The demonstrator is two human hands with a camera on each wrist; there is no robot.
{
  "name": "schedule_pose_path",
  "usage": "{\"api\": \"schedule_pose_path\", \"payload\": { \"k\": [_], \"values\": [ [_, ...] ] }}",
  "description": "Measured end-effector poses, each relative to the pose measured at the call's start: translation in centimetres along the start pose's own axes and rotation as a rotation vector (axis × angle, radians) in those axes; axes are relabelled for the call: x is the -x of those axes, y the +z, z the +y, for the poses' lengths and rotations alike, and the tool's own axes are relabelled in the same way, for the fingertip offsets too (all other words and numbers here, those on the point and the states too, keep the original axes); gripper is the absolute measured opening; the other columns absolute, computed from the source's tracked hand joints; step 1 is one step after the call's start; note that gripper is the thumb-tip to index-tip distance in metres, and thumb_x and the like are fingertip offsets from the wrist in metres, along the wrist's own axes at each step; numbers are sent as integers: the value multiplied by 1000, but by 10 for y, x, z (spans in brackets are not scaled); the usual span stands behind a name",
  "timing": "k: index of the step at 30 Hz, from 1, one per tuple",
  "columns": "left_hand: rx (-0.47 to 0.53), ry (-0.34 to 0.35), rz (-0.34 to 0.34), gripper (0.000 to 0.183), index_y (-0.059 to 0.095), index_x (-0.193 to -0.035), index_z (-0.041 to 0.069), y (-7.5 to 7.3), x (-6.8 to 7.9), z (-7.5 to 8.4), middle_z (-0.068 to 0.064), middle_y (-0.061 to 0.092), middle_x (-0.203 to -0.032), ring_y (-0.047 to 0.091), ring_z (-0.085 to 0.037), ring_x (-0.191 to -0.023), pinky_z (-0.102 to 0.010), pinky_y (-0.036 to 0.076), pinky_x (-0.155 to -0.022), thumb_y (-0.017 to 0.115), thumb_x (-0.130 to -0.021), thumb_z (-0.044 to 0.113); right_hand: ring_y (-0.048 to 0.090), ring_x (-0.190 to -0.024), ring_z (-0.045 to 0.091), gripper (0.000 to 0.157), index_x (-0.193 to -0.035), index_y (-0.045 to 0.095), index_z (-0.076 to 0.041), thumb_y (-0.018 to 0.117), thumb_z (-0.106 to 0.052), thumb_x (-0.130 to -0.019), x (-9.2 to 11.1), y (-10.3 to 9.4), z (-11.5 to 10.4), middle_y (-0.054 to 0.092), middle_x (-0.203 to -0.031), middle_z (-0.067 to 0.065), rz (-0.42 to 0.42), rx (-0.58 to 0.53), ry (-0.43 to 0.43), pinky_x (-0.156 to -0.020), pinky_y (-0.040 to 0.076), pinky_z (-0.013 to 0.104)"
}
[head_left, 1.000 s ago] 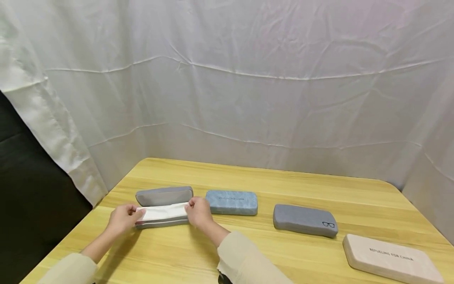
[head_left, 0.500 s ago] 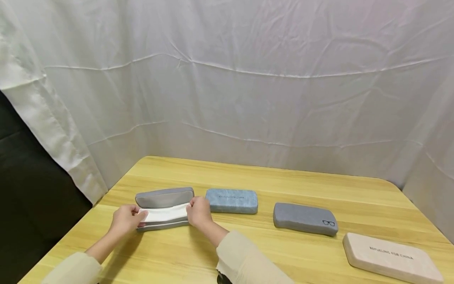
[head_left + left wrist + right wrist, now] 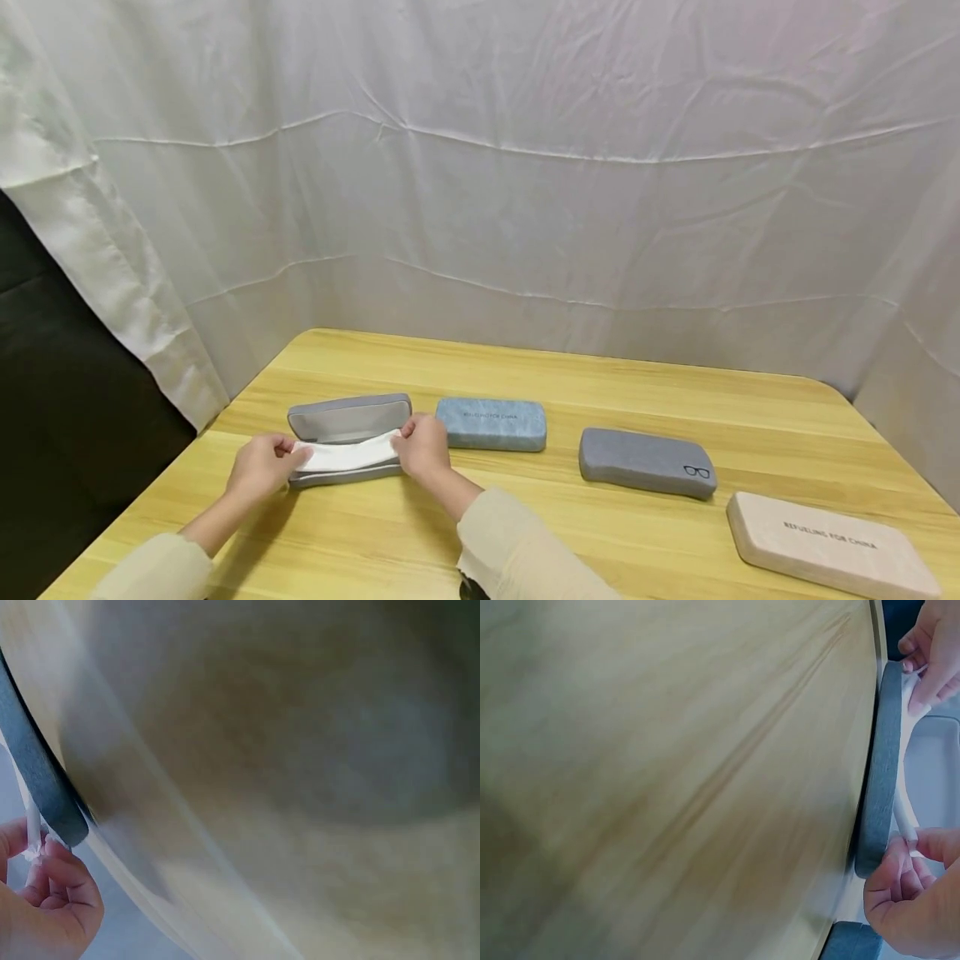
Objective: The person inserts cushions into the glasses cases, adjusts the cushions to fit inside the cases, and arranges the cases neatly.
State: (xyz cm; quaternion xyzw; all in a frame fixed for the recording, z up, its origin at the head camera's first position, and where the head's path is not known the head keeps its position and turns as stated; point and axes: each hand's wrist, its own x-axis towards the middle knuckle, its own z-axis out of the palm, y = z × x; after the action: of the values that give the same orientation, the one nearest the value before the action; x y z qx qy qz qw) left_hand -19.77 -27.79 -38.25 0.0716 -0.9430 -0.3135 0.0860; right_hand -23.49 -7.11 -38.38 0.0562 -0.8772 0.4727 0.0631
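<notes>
A grey glasses case (image 3: 351, 419) lies open at the left of the table, its lid raised at the back with a pale lining. Over its lower half stretches a folded white cloth (image 3: 347, 456), sagging a little in the middle. My left hand (image 3: 258, 468) pinches the cloth's left end between thumb and fingers. At the opposite end, my right hand (image 3: 423, 450) pinches the cloth, its knuckles near the blue glasses case (image 3: 491, 425). In the right wrist view the cloth (image 3: 902, 814) runs between both hands along the case's front wall (image 3: 880, 772).
To the right on the wooden table (image 3: 525, 533) lie a closed grey glasses case (image 3: 645, 464) with a spectacles print and a closed beige case (image 3: 825, 543) with lettering. White curtains (image 3: 525, 225) hang behind, and a dark surface (image 3: 75, 433) stands at the left.
Both hands have kept their pinch on the cloth. The cloth has dropped slightly at its left end and now sags in the middle, showing more of the lid's lining.
</notes>
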Motion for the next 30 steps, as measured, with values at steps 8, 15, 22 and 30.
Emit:
{"api": "schedule_pose_path", "payload": {
  "k": [8,15,22,30],
  "values": [
    [-8,4,-15,16,61,-74,0,0,-2,-7,-2,55,-63,46,-13,-55,-25,38,-49,63,-82,14,43,-55,9,26,-59,53,-7,73,-6,-75,-4,0,7,46,-56,-3,22,40,13,-51,36,19],
    [-28,-49,-41,18,61,-76,0,-3,-3,-5,-3,55,-65,47,-14,-56,-27,38,-51,63,-84,17,43,-55,10,27,-58,52,-9,72,-9,-77,-4,-1,8,45,-56,-4,10,91,28,-49,33,20],
    [-33,-94,-50,19,61,-76,1,-7,-3,-3,-4,56,-67,48,-16,-61,-26,37,-52,63,-83,19,44,-54,11,27,-60,52,-11,72,-11,-78,-4,-3,10,47,-58,-4,-27,126,60,-47,33,21],
    [-66,-83,-55,19,60,-74,4,-4,-6,-7,0,52,-62,46,-15,-57,-26,34,-49,64,-82,21,48,-58,11,29,-60,51,-12,76,-15,-74,-6,-1,11,49,-59,-4,-48,195,104,-48,36,23]
  ]
}}
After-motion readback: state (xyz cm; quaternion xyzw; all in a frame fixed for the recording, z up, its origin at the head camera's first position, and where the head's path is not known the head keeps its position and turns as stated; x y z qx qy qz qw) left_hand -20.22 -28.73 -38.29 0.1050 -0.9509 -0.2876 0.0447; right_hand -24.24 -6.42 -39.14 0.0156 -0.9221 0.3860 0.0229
